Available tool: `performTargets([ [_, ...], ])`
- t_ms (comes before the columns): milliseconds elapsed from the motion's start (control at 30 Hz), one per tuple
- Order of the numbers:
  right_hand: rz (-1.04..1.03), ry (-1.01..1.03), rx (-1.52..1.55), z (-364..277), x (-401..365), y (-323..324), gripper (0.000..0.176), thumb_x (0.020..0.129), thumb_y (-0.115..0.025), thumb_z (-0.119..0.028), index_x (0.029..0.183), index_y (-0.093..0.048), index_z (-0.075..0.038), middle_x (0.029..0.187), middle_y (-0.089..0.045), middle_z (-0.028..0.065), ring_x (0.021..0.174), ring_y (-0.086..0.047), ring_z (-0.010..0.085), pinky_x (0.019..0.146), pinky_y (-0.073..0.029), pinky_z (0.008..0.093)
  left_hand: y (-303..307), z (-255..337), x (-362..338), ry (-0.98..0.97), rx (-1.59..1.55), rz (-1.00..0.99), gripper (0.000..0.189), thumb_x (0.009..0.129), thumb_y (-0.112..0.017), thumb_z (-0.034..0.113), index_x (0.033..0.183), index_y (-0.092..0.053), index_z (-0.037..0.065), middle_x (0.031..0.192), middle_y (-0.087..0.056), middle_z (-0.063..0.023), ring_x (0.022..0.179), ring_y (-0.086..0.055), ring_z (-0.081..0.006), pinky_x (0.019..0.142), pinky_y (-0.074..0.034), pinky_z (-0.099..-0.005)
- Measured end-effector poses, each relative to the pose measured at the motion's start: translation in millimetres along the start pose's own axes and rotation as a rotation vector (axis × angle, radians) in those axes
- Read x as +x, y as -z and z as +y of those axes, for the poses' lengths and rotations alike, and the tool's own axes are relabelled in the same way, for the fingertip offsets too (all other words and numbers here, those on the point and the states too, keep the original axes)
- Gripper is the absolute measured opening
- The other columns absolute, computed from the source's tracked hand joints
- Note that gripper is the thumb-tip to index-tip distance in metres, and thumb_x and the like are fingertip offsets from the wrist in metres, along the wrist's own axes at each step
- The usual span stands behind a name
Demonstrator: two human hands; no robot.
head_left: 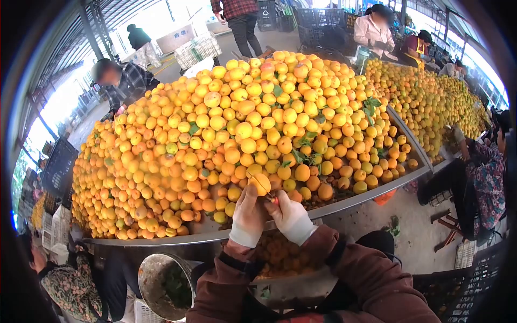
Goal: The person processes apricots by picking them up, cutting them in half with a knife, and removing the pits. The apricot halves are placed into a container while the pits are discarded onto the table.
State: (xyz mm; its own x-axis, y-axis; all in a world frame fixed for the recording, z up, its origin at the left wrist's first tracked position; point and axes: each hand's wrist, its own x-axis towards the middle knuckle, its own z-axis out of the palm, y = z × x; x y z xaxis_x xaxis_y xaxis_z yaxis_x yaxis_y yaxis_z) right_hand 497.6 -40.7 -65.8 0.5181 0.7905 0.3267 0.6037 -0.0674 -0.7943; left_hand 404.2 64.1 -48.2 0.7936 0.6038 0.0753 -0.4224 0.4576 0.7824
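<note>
A yellow apricot is gripped in the gloved fingers of my left hand, just above the near metal edge of the heap. My right hand, also in a pale glove, pinches a small thin tool with a red part. Its tip reaches the lower right side of the fruit; the rest is hidden by my fingers. Directly beyond both hands rises a large pile of apricots, with some green leaves among them.
A metal rim borders the pile. More apricots lie in a crate under it. Left of my legs stands a bucket with leaves inside; a dark crate is at right. Several people work around, one person across the pile.
</note>
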Motion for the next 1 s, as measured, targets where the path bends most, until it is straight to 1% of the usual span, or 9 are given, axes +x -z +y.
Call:
performTargets([
  [100,-0.024,-0.023,-0.085,1.4,1.3,0.2,0.036,0.096,-0.057,-0.035,0.105,-0.046,-0.002,0.074,-0.062,0.0244,0.074,-0.061,0.0464,0.06,-0.047,0.0515,17.8,-26.0,-6.4,-0.365,0.439,-0.077,0.032,0.101,-0.047,0.006,0.131,-0.044,-0.006,0.114,-0.063,-0.0124,0.104,-0.06,-0.0216,0.092,-0.048,-0.0316],
  [300,-0.02,-0.008,0.047,6.0,5.3,-2.7,0.036,0.097,-0.055,-0.038,0.101,-0.046,-0.003,0.075,-0.062,0.0249,0.075,-0.061,0.0469,0.06,-0.047,0.0517,10.3,5.0,-10.1,-0.425,1.007,-0.07,0.047,0.1,-0.056,0.019,0.139,-0.041,-0.002,0.114,-0.06,-0.0064,0.098,-0.056,-0.0154,0.085,-0.048,-0.0275],
  [333,-0.015,-0.024,0.158,5.1,6.4,-2.9,0.036,0.098,-0.055,-0.038,0.101,-0.046,-0.003,0.076,-0.062,0.0253,0.077,-0.061,0.0471,0.06,-0.047,0.0512,5.0,8.7,-7.2,-0.434,1.007,-0.064,0.047,0.1,-0.056,0.019,0.139,-0.041,-0.002,0.114,-0.06,-0.0064,0.098,-0.056,-0.0154,0.085,-0.048,-0.0275],
  [400,-0.029,-0.021,0.169,-1.2,5.0,-0.6,0.035,0.098,-0.055,-0.037,0.102,-0.046,-0.003,0.077,-0.062,0.0258,0.078,-0.061,0.0473,0.061,-0.047,0.0508,-5.2,12.2,-2.1,-0.083,0.133,0.057,0.047,0.101,-0.055,0.024,0.14,-0.042,0.001,0.113,-0.059,-0.0041,0.097,-0.056,-0.0151,0.084,-0.048,-0.0276],
  [500,-0.028,-0.009,0.162,-12.0,5.6,5.4,0.034,0.099,-0.054,-0.035,0.102,-0.046,-0.002,0.078,-0.062,0.0262,0.079,-0.06,0.0479,0.062,-0.047,0.0504,-8.3,12.6,-2.5,-0.301,0.426,0.072,0.052,0.101,-0.054,0.029,0.143,-0.041,0.003,0.116,-0.057,-0.0022,0.099,-0.054,-0.0137,0.086,-0.047,-0.0263],
  [600,-0.034,-0.006,0.117,-10.4,3.8,3.7,0.032,0.099,-0.054,-0.033,0.102,-0.047,-0.002,0.077,-0.061,0.0251,0.079,-0.06,0.0476,0.061,-0.047,0.0468,9.5,5.7,-4.5,-0.127,0.576,0.093,0.048,0.101,-0.053,0.03,0.14,-0.042,0.003,0.12,-0.059,-0.0066,0.106,-0.058,-0.0174,0.09,-0.047,-0.0281],
  [700,-0.044,-0.01,0.125,-9.6,3.6,2.6,0.031,0.099,-0.055,-0.031,0.102,-0.047,-0.001,0.075,-0.06,0.0242,0.078,-0.061,0.0471,0.061,-0.048,0.0439,9.8,-2.5,0.7,-0.154,0.243,0.134,0.048,0.101,-0.053,0.034,0.136,-0.045,0.002,0.115,-0.06,-0.0046,0.104,-0.058,-0.0167,0.089,-0.047,-0.0277],
  [833,-0.037,-0.02,0.138,-13.9,3.2,5.4,0.03,0.098,-0.056,-0.029,0.101,-0.047,-0.001,0.075,-0.06,0.0249,0.078,-0.061,0.0473,0.06,-0.048,0.0457,-2.4,5.6,-2.8,-0.313,0.492,0.079,0.052,0.1,-0.053,0.044,0.131,-0.052,0.002,0.116,-0.058,-0.0007,0.104,-0.053,-0.0115,0.087,-0.045,-0.0246],
  [1000,-0.067,-0.021,-0.038,-8.8,3.2,0.3,0.033,0.096,-0.057,-0.033,0.1,-0.046,-0.002,0.072,-0.062,0.0235,0.074,-0.062,0.0459,0.06,-0.048,0.0494,20.3,-6.8,0.2,0.123,0.018,0.089,0.057,0.101,-0.048,0.049,0.13,-0.049,0.0,0.117,-0.061,-0.0058,0.107,-0.058,-0.0196,0.093,-0.047,-0.0293],
])
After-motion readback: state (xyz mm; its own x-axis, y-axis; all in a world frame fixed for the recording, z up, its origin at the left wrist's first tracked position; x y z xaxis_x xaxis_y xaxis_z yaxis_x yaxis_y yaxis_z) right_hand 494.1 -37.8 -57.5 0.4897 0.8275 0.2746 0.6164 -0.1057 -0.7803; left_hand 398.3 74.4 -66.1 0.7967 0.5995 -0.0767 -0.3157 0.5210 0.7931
